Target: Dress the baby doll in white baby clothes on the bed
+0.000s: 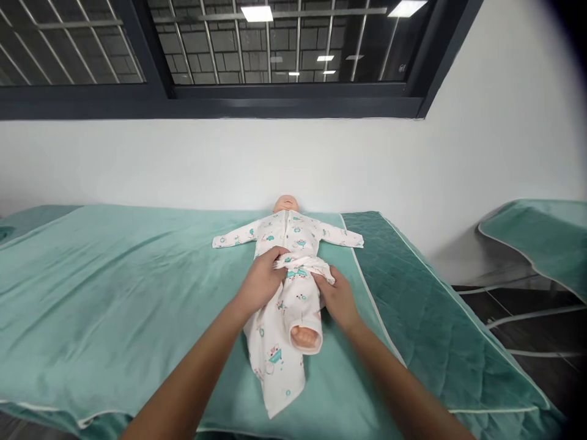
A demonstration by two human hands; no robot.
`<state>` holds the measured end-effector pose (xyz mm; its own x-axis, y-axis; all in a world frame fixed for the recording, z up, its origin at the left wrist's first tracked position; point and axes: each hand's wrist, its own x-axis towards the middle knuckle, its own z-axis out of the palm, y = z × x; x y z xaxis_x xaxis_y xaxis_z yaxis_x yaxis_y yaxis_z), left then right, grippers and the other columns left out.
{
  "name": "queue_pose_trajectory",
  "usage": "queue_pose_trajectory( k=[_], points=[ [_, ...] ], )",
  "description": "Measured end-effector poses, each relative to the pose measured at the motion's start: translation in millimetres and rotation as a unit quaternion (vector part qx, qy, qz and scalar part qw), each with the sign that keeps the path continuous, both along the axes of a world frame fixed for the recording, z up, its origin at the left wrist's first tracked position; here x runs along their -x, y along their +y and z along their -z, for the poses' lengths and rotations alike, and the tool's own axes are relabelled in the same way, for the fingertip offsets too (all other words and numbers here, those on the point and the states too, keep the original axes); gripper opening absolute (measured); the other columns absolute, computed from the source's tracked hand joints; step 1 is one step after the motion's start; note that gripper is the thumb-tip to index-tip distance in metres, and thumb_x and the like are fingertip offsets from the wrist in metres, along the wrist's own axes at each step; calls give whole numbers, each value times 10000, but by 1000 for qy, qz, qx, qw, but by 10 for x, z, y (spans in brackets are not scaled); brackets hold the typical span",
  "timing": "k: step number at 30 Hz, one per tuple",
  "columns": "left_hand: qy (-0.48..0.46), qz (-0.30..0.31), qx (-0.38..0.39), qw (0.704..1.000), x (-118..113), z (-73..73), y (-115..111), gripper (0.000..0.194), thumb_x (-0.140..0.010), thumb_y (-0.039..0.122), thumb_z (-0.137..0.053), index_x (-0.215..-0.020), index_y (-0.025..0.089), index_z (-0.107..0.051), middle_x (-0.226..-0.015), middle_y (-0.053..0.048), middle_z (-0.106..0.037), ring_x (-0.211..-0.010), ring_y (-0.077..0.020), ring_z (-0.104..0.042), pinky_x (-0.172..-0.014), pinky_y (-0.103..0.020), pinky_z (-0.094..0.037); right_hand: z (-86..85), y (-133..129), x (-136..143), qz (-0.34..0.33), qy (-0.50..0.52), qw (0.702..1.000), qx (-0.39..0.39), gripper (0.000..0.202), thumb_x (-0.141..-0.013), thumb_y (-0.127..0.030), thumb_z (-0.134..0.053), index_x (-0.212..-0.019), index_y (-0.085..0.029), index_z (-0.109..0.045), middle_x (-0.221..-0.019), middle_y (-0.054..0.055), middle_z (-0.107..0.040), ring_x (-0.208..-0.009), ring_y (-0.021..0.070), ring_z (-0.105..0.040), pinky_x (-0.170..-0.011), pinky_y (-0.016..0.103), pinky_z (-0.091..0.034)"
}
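A baby doll lies on its back, its head toward the wall. It wears a white long-sleeved top with a teal and pink print, both sleeves spread sideways. My left hand pinches the gathered waistband of matching baby pants at the doll's middle. On the other side, my right hand is closed on the same waistband. A doll foot shows inside the cuff of the right pant leg. The left pant leg lies flat toward me, with no foot visible at its end.
The doll rests on a light green sheet over a bed. A darker quilted green cover shows at the right. Behind are a white wall and a dark-framed barred window. Another green-covered surface stands far right.
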<state>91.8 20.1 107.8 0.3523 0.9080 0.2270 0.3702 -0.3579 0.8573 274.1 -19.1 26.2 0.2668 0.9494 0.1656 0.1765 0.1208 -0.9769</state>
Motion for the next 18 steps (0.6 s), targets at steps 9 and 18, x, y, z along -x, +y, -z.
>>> queue_pose_trajectory(
  k=[9, 18],
  points=[
    [71, -10, -95, 993, 28, 31, 129, 287, -724, 44, -475, -912, 210, -617, -1013, -25, -600, -987, -197, -562, -868, -305, -410, -29, 116, -109, -1, -136, 989, -50, 302, -839, -451, -642, -1002, -202, -589, -916, 31, -644, -818, 201, -574, -737, 328, -458],
    [-23, 54, -43, 997, 177, 374, 119, 370, -742, 22, -550, -1027, 233, -657, -1059, -12, -645, -1013, -184, -599, -919, -299, -425, -737, 133, -411, -166, -73, 957, -226, 617, -856, -573, -609, -1407, -372, -416, -1504, 66, -421, -1380, 313, -415, -1038, 494, -457]
  ],
)
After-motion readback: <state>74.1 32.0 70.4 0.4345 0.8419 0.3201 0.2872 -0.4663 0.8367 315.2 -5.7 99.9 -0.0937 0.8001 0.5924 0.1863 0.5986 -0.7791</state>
